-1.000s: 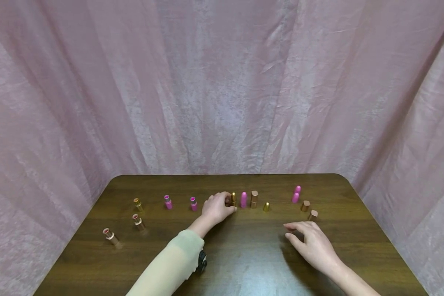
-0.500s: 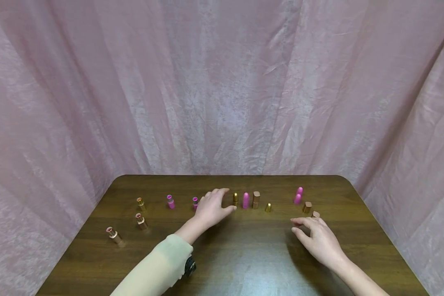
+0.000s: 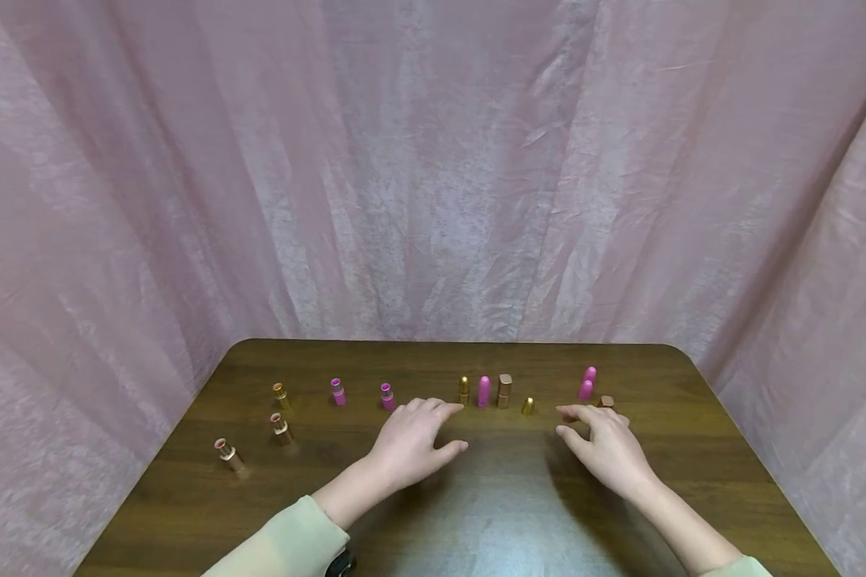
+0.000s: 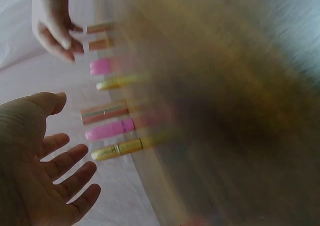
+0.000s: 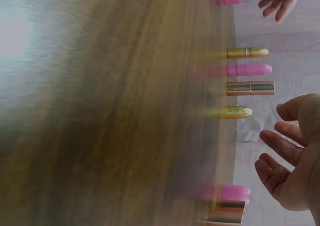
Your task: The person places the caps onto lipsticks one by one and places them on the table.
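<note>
Three capped lipsticks stand upright in a close row mid-table: gold (image 3: 464, 391), pink (image 3: 484, 393) and rose-gold (image 3: 504, 391). My left hand (image 3: 414, 449) hovers in front of and left of them, fingers spread, holding nothing. The left wrist view shows its palm (image 4: 25, 151) apart from the row. My right hand (image 3: 606, 453) hovers at the right, fingers loosely bent and nothing in them. Near its fingertips are a small gold cap (image 3: 528, 406) and a rose-gold cap (image 3: 605, 401). The second rose-gold cap is hidden behind this hand in the head view.
Two pink caps (image 3: 585, 390) stand behind the right hand. Uncapped lipsticks stand at the left: two pink ones (image 3: 338, 393), a gold one (image 3: 281, 396) and two rose-gold ones (image 3: 228, 454). A pink curtain (image 3: 433, 176) hangs behind the wooden table (image 3: 505, 513).
My left hand has let go of the gold lipstick, drawn back toward me and spread its fingers. The right hand shifted slightly and now covers one rose-gold cap. The head view shifted a little.
</note>
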Demonstrator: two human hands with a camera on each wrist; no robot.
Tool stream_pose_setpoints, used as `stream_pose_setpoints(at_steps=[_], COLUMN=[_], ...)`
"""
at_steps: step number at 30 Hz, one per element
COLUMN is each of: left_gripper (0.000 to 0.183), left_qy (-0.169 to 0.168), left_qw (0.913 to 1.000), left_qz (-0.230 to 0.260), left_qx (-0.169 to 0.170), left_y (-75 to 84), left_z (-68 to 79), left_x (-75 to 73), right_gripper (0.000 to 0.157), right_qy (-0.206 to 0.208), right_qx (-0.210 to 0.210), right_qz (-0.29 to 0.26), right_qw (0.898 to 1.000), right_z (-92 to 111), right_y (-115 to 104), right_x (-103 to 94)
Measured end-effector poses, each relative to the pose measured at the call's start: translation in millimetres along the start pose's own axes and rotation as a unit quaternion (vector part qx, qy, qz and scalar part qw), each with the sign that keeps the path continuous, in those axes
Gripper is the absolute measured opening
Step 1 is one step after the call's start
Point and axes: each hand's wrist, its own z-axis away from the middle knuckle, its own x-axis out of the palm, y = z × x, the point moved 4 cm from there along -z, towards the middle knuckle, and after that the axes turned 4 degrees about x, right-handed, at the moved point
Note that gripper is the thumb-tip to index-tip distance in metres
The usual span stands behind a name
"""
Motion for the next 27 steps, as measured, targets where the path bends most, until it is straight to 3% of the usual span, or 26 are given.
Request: stream_pose_setpoints(at_steps=[8, 15, 27], left_gripper=[0.055, 0.054, 0.053], left_qy=[0.020, 0.039, 0.011], left_qw=[0.9985, 0.9972, 0.9994], left_qz=[-0.029, -0.031, -0.021], left_qx=[0.041, 0.056, 0.025], left_y=[4.9, 5.4, -0.7], left_z=[30.0, 53.7, 81.5], left_x=[-0.4, 2.8, 10.7], right_gripper=[0.034, 0.036, 0.036], right_qy=[-0.014, -0.023, -0.060], right_qx=[0.031, 0.015, 0.030], right_qz=[0.022, 0.026, 0.073], right_qw=[0.999, 0.999, 0.995], right_z=[-26, -42, -63], right_y=[-1, -3, 2], right_x=[9.0, 20.6, 47.1])
